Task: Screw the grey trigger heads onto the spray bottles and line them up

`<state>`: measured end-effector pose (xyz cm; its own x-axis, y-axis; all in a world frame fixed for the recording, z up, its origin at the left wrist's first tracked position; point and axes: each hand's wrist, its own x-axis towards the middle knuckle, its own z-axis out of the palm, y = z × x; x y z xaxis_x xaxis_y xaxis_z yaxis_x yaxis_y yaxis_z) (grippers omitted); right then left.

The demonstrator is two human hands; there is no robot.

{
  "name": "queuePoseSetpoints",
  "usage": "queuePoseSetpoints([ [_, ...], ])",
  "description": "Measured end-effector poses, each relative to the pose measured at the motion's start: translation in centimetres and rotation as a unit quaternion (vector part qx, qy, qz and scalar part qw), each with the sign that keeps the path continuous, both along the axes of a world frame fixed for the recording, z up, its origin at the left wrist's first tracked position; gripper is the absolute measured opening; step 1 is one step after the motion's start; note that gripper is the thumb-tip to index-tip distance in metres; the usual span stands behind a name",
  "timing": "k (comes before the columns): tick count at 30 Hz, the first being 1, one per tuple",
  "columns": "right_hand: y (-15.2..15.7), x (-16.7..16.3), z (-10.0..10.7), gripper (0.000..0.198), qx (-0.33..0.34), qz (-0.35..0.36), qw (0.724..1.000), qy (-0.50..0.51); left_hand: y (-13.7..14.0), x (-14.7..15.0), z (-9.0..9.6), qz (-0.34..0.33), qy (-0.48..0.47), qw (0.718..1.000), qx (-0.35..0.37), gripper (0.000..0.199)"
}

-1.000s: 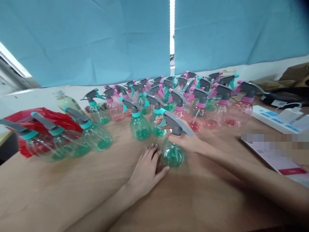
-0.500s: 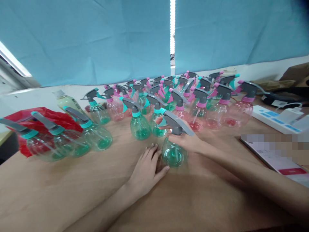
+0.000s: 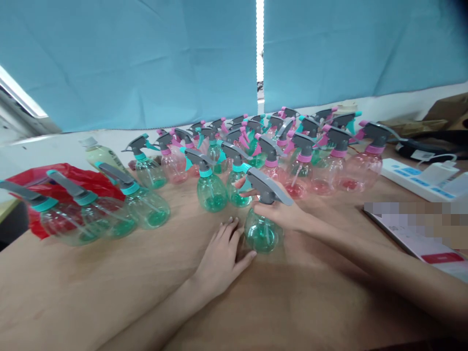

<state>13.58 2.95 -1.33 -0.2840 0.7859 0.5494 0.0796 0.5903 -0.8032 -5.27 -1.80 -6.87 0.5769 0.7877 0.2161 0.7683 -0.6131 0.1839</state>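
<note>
My right hand (image 3: pixel 280 212) grips a clear green spray bottle (image 3: pixel 263 234) around its neck, under the grey and turquoise trigger head. The bottle stands upright on the wooden table (image 3: pixel 234 302). Just left of its base, my left hand (image 3: pixel 221 256) lies on the tabletop with fingers stretched out and the thumb toward the bottle. Two more green spray bottles (image 3: pixel 212 192) stand right behind. Three green spray bottles (image 3: pixel 148 209) are lined up at the left, their heads pointing away from me.
Several pink and green spray bottles (image 3: pixel 329 175) crowd the back of the table. A red plastic bag (image 3: pixel 73 178) and a pale yellow-green bottle (image 3: pixel 104 156) are at the left. To the right lie a white power strip (image 3: pixel 413 178) and a flat device (image 3: pixel 413 239). Blue curtains (image 3: pixel 146 63) hang behind.
</note>
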Motion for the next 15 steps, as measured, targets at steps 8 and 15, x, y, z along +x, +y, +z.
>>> queuePoseSetpoints([
  [8,0.55,0.2,-0.07,0.041,-0.004,0.012,1.0,-0.012,0.07,-0.08,-0.15,-0.001,0.001,1.0,0.006,0.039],
  [15,0.44,0.14,0.2,0.027,0.008,-0.014,1.0,-0.025,0.12,-0.08,-0.21,-0.003,0.008,1.0,0.009,0.038],
])
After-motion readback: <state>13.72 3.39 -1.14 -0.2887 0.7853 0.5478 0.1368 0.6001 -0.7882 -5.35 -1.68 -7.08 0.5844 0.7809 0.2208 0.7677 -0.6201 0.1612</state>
